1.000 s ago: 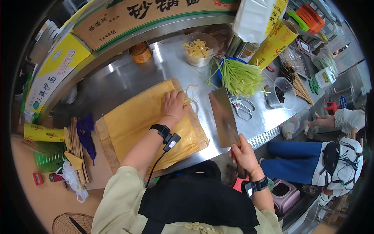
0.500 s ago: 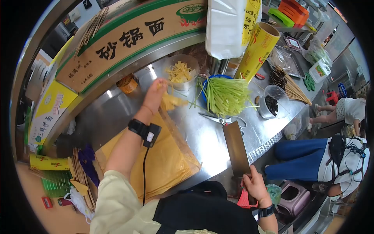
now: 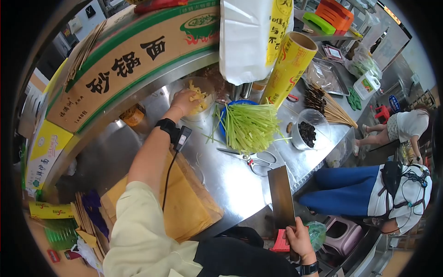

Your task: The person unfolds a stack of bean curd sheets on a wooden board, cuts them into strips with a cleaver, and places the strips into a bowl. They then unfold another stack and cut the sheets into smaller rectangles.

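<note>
My left hand point(image 3: 185, 102) reaches into a clear tub point(image 3: 210, 112) at the upper middle, its fingers curled among yellow strips point(image 3: 197, 93) that look like cut tofu skin. The fingertips are partly hidden. In my right hand point(image 3: 301, 239) is a cleaver point(image 3: 281, 194), gripped by its handle, the broad blade pointing away from me past the counter's front edge. Below my left forearm lies a stack of yellow tofu-skin sheets point(image 3: 184, 203) on the steel counter point(image 3: 240, 203).
Cut green stalks point(image 3: 251, 127) fill a blue basket point(image 3: 224, 131), with scissors point(image 3: 251, 159) in front. Right of them are a tub of dark pieces point(image 3: 307, 134), a film roll point(image 3: 290, 64) and skewers point(image 3: 334, 111). A large carton point(image 3: 129, 69) lines the back. Two people stand at right.
My left hand has carried the yellow strips from above the sheets back into the tub. My right hand still holds the cleaver, and the whole view has shifted slightly.
</note>
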Tool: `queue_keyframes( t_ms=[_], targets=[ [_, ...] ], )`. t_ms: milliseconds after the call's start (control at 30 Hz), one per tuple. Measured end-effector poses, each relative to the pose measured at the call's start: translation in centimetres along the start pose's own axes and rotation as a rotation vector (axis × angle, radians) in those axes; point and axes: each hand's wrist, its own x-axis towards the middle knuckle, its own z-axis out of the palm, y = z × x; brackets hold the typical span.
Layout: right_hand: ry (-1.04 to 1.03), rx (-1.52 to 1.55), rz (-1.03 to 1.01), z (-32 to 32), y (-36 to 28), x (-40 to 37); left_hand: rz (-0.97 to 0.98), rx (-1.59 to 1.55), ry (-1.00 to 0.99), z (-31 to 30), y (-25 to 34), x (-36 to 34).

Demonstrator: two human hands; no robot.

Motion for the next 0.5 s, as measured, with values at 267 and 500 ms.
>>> queue_keyframes(
  t_ms=[267,500],
  targets=[
    [-0.029,-0.064,-0.094,0.6,-1.6,1.3,-0.024,0.286,-0.021,-6.4,4.6,-6.5],
    [-0.04,-0.102,-0.153,0.8,-0.5,0.6,0.291,0.215,0.004,-5.6,4.6,-6.3]
  ],
)
